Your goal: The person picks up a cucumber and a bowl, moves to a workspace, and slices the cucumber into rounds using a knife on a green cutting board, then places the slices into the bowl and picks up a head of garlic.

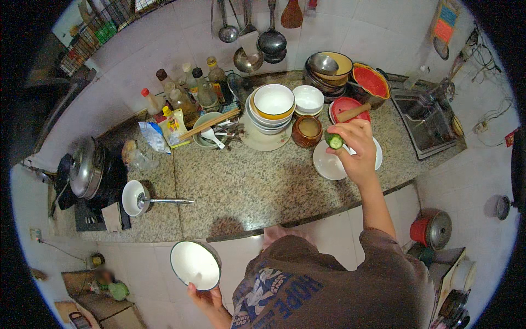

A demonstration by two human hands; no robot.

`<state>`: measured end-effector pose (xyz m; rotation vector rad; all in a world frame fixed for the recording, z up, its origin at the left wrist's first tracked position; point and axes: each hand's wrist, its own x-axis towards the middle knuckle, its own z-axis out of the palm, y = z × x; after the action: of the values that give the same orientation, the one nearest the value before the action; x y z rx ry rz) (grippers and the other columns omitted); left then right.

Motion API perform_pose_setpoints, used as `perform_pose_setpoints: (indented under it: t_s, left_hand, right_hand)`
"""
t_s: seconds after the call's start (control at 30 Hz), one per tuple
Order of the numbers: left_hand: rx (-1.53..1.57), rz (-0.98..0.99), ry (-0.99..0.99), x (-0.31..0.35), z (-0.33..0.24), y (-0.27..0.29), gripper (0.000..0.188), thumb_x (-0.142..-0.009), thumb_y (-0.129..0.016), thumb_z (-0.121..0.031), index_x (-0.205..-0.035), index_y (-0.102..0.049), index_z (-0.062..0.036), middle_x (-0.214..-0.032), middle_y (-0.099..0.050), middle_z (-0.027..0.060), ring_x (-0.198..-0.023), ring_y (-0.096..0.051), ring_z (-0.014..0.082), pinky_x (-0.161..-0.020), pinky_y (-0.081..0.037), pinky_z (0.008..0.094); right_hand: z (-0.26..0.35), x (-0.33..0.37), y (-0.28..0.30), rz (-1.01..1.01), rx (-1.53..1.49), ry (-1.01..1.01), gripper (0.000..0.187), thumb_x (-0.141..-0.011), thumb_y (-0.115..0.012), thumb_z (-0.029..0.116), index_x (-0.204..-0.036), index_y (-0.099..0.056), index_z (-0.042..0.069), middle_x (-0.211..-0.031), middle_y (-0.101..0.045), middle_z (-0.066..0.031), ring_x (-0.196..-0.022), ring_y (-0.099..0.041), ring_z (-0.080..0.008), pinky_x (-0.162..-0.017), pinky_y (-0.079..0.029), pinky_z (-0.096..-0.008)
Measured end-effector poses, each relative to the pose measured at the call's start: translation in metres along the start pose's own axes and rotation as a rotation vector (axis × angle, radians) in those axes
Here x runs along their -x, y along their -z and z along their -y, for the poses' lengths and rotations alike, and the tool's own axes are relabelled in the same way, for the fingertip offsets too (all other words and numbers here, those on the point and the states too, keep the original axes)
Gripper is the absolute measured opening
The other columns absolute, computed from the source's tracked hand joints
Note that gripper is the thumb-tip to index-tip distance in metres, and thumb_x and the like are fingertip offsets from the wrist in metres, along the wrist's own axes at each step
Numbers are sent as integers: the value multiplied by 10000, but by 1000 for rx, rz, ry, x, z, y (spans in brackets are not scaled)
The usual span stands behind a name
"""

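Note:
My left hand (207, 299) grips the edge of a white bowl (195, 266) with a dark rim. The bowl is tilted and held off the counter's front edge; no food shows inside it. Over the counter on the right, my right hand (356, 145) is closed on a cucumber piece (335, 141), its cut end facing me. White plates (329, 166) lie below that hand. Just beyond it, a wooden cylindrical handle (353, 112) crosses over cut red watermelon (344, 104); what it belongs to is hidden.
A brown jar (307, 131) and stacked bowls (274, 101) stand mid-counter. A bowl with chopsticks and spoons (210, 131) is beside sauce bottles (205, 90). At left, a white bowl (133, 198) holds a ladle (170, 200), near a lidded pan (86, 167). The sink (424, 120) is far right.

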<state>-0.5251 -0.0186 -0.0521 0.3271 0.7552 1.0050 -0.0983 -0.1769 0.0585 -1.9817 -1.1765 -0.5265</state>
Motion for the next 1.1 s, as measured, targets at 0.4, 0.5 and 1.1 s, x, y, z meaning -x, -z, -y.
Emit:
perform_pose_setpoints:
  t_s: [0.4,0.5,1.1]
  left_hand:
    - [-41,-62,-46,8,4,5,536,-776,-597,-305,-1197,-448,-8,-1102,-574,125,-923,-603,242,-643,-564,337]
    - [-84,-54,-54,11,-1,2,536,-769,-597,-301,-1196,-452,-11,-1098,-579,123,-939,-599,245,-664,-559,350]
    - [30,-69,-585,5,-56,-22,595,-744,-642,-214,-1218,-394,45,-1104,-555,157,-988,-586,244,-822,-514,357]
  right_hand:
    - [-145,70,-59,143,108,-695,335,-645,-750,267,-802,-657,-14,-623,-606,-172,-571,-593,-296,-572,-451,-381]
    - [-150,67,-85,170,203,-650,341,-660,-732,293,-807,-660,-7,-662,-612,-195,-616,-599,-322,-599,-451,-401]
    - [83,-9,-201,362,-702,-343,263,-898,-514,192,-1033,-605,-15,-923,-621,-77,-812,-579,-158,-781,-437,-280]
